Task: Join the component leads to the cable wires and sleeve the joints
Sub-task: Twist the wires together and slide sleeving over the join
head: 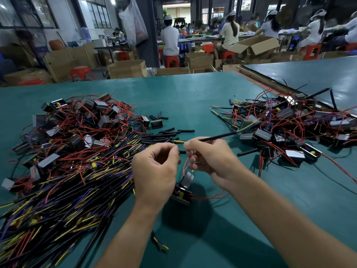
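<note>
Pinching a thin black sheathed cable (pixel 218 136) at frame centre, the right hand (pixel 212 161) has its grip clenched on it. The cable's long axis slants up and right. The left hand (pixel 156 167) nips a fine wire end (pixel 180 146) in its grip. A small black boxy component (pixel 184 187) with red leads sits on the green worktop (pixel 183 97), between the wrists.

2 bare forearms forward, left hand (pixel 155 167) and right hand (pixel 210 159) close together, fingertips in pinches.
</note>
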